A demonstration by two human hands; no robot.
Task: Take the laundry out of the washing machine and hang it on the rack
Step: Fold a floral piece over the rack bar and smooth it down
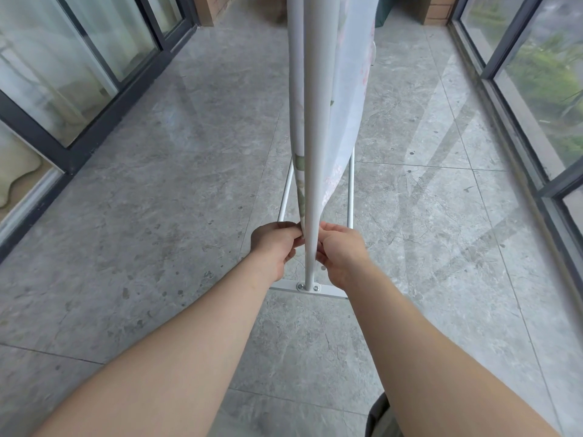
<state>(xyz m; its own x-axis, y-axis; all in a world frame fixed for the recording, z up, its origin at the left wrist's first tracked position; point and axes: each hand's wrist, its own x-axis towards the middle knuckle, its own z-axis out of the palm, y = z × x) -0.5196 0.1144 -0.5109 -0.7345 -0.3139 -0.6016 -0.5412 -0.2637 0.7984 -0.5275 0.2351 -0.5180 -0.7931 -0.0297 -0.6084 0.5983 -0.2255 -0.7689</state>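
Note:
A white metal drying rack stands in front of me, its upright post bolted to a flat foot bar on the floor. A thin white sheet with a faint pink and green flower print hangs over the rack on both sides of the post. My left hand pinches the sheet's lower edge left of the post. My right hand pinches the lower edge right of the post. Both hands sit low, just above the foot bar. The washing machine is out of view.
Grey stone tiles cover the narrow balcony floor. Dark-framed sliding glass doors run along the left, tall windows along the right. Brick pillars stand at the far end. A dark object shows at the bottom edge by my right arm.

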